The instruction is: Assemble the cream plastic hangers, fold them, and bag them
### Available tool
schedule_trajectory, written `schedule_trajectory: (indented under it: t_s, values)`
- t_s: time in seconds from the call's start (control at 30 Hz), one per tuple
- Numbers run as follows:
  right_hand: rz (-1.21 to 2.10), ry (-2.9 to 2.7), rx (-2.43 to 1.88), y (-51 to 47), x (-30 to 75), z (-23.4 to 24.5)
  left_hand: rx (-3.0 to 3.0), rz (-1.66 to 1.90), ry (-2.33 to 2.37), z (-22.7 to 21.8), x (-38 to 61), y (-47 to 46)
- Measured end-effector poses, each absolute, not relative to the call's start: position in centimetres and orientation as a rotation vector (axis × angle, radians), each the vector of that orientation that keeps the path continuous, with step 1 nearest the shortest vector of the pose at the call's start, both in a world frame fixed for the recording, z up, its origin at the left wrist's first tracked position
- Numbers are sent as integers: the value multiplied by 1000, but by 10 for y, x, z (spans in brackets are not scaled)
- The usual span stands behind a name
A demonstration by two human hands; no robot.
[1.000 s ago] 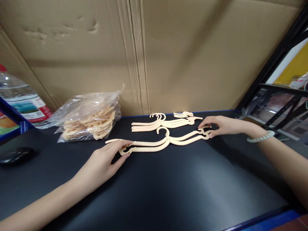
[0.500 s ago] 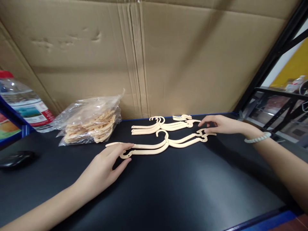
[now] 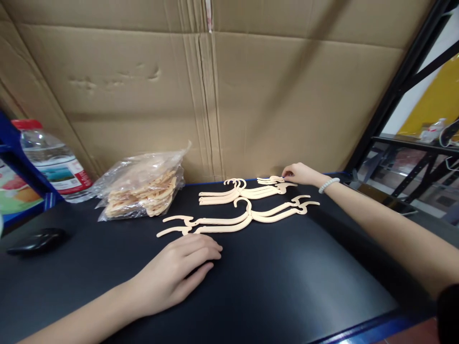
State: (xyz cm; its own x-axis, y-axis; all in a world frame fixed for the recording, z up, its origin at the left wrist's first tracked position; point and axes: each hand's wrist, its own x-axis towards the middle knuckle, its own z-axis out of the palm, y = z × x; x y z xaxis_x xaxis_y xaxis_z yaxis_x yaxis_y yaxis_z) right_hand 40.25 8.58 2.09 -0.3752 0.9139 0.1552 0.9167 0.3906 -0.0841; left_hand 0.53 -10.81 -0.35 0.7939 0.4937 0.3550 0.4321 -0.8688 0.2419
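Note:
Cream plastic folding hangers [image 3: 224,228] lie on the black table, two unfolded side by side with their hooks pointing away from me. My left hand [image 3: 182,267] rests just in front of their left side, palm down, fingers loosely stretched and holding nothing. Behind these hangers is a row of several cream hanger parts [image 3: 256,193] with hooks. At the back right, my right hand [image 3: 303,173] has its fingertips pinched at the right end of a small pile of curved hanger end pieces [image 3: 268,180]. The fingers partly hide what they grip.
A clear plastic bag [image 3: 143,184] of cream hanger parts stands at the back left. Beside it is a large water bottle [image 3: 60,162] with a red cap. A black mouse [image 3: 38,241] lies at the left. Cardboard [image 3: 287,95] walls off the back; a black metal frame [image 3: 392,105] rises at right.
My right hand has left the front hangers' right end and reached back to the small pile. My left hand has let go of their left end and drawn nearer me. The view has shifted slightly.

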Motion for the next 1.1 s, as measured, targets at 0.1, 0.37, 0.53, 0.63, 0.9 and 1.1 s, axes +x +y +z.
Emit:
schedule_trajectory:
  t_s: [0.1, 0.37, 0.53, 0.63, 0.9, 1.1]
  values:
    - [-31, -2506, -1683, 97, 398, 15, 2826, 632, 738, -3, 6, -110]
    - [-89, -2485, -1718, 103, 391, 5, 2808, 638, 750, -1, 6, -112]
    - [-146, -2389, -1620, 91, 389, 8, 2771, 640, 749, -2, 6, -111]
    - [-162, -2325, -1542, 81, 388, 17, 2674, 678, 813, -2, 6, -112]
    - [-20, -2208, -1318, 26, 349, 39, 1890, 880, 929, -6, 19, -114]
    - [308, -2389, -821, -35, 284, 40, 1367, 925, 871, -4, 31, -119]
